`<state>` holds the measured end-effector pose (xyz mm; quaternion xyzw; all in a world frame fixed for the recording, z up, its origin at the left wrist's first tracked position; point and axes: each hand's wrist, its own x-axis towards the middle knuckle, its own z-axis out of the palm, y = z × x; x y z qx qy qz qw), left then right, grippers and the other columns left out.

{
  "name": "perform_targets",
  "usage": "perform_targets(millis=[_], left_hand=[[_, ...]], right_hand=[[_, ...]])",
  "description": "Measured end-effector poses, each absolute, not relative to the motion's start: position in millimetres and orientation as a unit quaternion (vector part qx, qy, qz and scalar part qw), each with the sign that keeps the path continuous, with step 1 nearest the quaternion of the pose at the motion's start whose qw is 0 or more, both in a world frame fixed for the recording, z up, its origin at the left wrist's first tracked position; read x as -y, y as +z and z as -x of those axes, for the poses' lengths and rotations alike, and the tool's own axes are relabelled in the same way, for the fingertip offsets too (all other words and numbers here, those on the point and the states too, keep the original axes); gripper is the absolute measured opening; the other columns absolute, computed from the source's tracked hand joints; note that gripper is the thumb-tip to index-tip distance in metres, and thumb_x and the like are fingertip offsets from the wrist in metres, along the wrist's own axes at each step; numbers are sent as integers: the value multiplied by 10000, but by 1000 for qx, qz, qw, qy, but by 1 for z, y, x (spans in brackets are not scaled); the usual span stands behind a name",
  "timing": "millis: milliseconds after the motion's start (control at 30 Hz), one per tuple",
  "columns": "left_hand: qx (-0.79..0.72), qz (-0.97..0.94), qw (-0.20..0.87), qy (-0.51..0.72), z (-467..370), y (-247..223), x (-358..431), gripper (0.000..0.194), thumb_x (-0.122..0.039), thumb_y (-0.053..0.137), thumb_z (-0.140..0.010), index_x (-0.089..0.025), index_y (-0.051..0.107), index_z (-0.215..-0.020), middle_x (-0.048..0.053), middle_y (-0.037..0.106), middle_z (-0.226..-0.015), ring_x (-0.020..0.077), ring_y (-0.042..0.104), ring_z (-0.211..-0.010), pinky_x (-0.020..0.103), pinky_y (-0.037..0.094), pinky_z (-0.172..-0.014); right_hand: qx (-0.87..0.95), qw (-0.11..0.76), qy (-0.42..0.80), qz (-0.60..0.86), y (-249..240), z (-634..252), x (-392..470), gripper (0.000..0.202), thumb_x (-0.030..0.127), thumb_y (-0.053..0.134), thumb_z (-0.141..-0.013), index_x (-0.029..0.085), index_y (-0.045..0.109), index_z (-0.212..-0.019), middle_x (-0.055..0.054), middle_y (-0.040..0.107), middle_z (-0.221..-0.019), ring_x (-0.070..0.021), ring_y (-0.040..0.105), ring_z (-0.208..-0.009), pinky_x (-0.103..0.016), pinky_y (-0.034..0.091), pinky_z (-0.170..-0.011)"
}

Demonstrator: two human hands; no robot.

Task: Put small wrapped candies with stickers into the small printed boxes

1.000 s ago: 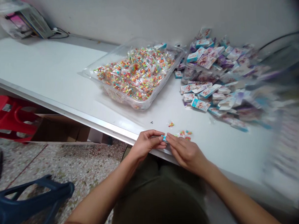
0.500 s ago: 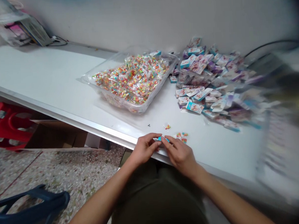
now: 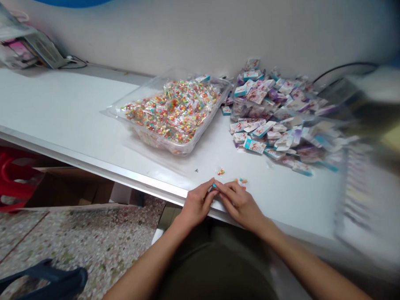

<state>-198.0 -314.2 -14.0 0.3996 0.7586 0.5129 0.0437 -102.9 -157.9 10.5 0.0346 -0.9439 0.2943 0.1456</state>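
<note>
My left hand and my right hand meet at the front edge of the white table. Their fingertips are closed on a small box, of which only a blue bit shows between them. Just beyond the fingers lies a little clear packet of colourful pellets. More bright pellets, seemingly bagged too, lie beside my right hand and are partly covered by it.
A clear plastic tray full of pellet packets stands behind my hands. To its right is a heap of small printed boxes. An open cardboard box, a red stool and a dark blue stool are on the floor at left.
Both hands have closed in around the small box, so less of its blue side shows. The whole view has shifted slightly.
</note>
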Motion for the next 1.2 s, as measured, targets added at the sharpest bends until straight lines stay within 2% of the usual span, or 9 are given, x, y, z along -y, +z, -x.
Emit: perform_targets(millis=[133,167,233,333,433,500,700,833,1200], left_hand=[[-766,-288,117,563,198,-14,313,397,-342,571,-904,-162,549,-1256,103,716,-1047,116,632,-631,267,551,-613],[-762,-275,127,573,198,-14,312,381,-344,558,-908,-160,554,-1241,102,712,-1039,107,617,-615,255,537,-596],[-756,-262,143,583,199,-14,311,356,-342,534,-915,-158,561,-1218,95,706,-1019,96,600,-600,241,516,-580],[-757,-253,149,584,199,-12,310,340,-334,516,-916,-159,561,-1204,85,702,-1001,93,595,-590,238,504,-578],[-767,-259,139,571,198,-10,308,305,-328,514,-910,-162,593,-1153,73,712,-945,108,602,-606,241,492,-584],[-779,-268,127,553,198,-8,307,288,-330,517,-907,-163,619,-1118,65,717,-903,125,608,-642,247,487,-602],[-796,-264,132,529,196,-2,303,287,-361,524,-904,-162,655,-1063,47,715,-828,153,621,-680,253,480,-611],[-795,-290,118,520,188,3,298,233,-314,518,-910,-178,668,-1027,46,730,-863,168,659,-749,272,506,-687],[-743,-524,12,417,161,36,262,237,-244,467,-948,-166,589,-1135,119,686,-1056,236,613,-995,382,520,-856]], right_hand=[[930,-20,366,-31,55,117,114,317,350,552,-902,241,673,-1174,-48,677,-848,-191,654,-770,-370,556,-734],[916,-10,402,-10,68,121,95,337,396,553,-896,241,666,-1173,-47,694,-880,-189,664,-764,-367,562,-722],[886,121,438,95,86,123,53,444,450,437,-939,261,533,-1329,-68,688,-1071,-192,684,-828,-366,572,-704],[896,192,261,305,91,109,-6,504,420,256,-987,251,364,-1449,-101,642,-1214,-193,682,-934,-357,566,-724],[902,112,141,393,70,80,-39,414,355,479,-875,126,637,-1181,-173,698,-1009,-304,667,-929,-450,531,-768],[905,65,100,409,51,61,-45,355,263,557,-780,90,696,-1057,-214,695,-972,-359,638,-953,-493,497,-795],[930,22,23,365,14,34,-19,456,214,454,-851,75,594,-1262,-237,640,-1091,-358,533,-1084,-471,433,-872],[949,71,8,308,2,26,-4,415,287,441,-899,106,580,-1246,-189,606,-1188,-317,521,-1103,-443,424,-922],[979,95,74,168,7,13,25,264,279,508,-889,173,633,-1096,-116,644,-1048,-259,593,-975,-395,482,-846]])
